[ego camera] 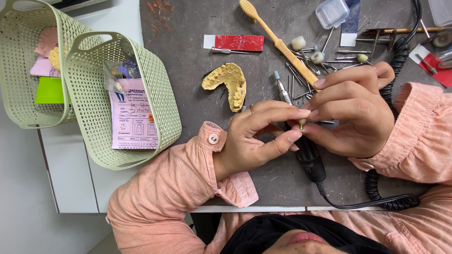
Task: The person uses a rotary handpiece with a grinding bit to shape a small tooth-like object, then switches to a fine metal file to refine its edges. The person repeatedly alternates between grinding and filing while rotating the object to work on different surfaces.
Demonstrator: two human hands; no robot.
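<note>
**Hands pinching a small bur at the handpiece tip**

Both my hands meet at centre: left hand and right hand are pinched narrow on a small bur, the black handpiece lying under them. The yellow cast rests at ten o'clock on the tabletop. I judge I'm seating the bur; the next move needs a straight, steady push.

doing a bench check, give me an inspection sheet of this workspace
surface: dark grey scuffed bench top
job's things: tiny tan piece pinched between both hands; black rotary handpiece lying beneath them
clutter: yellow plaster dental cast, yellow toothbrush, loose metal burs, clear small box
grippers: left hand and right hand meet at fingertips
cables: black coiled cord by front edge
surroundings: two pale green baskets holding paperwork
</note>
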